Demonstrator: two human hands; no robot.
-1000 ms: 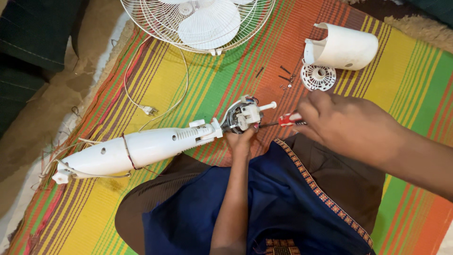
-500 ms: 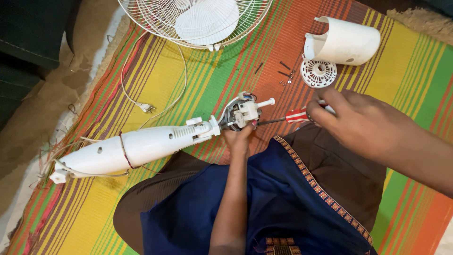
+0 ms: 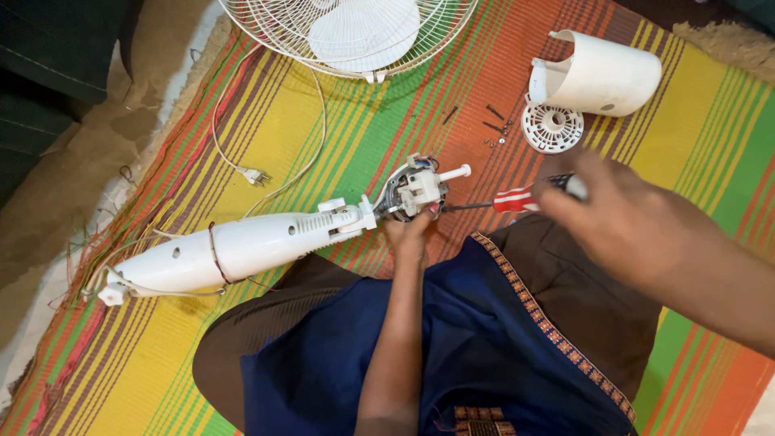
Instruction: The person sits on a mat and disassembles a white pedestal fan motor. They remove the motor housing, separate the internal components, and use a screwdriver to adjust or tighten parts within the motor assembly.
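Gripping screwdriver (image 3: 517,199) right hand (image 3: 622,222), left hand (image 3: 410,230) clasping fan motor (image 3: 412,191)

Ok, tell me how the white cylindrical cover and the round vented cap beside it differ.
The white cylindrical cover is large, smooth and hollow, lying on its side with a cutout at its open end; the round vented cap is much smaller, flat, and slotted like a grille, lying face-up. Both are white plastic and rest on the striped mat, touching or nearly so.
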